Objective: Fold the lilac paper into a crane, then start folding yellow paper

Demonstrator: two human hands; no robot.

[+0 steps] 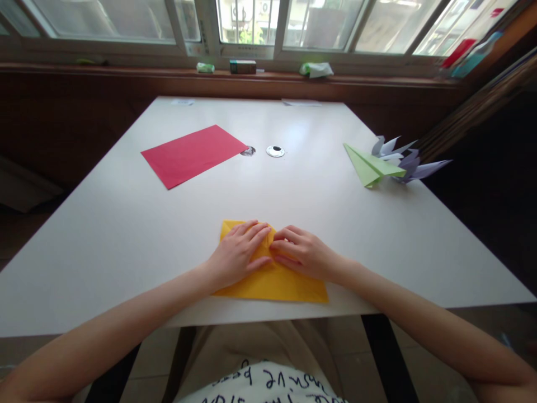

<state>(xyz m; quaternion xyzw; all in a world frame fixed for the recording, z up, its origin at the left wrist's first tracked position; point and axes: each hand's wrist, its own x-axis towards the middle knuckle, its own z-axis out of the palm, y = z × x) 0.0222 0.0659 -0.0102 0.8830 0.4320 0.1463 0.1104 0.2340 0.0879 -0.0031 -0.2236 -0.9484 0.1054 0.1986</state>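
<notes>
Both hands, left (238,252), right (302,253), flat on yellow paper (277,285).

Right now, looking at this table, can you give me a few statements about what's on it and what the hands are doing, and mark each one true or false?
1. Both hands, left hand and right hand, press flat on the yellow paper. True.
2. The red sheet is folded into a plane. False: it lies flat and unfolded.
3. A green paper plane sits at the table's right side. True.
4. The green plane lies apart from the pale purple folded shapes. False: it rests against them.
5. The yellow paper lies near the table's front edge. True.
</notes>
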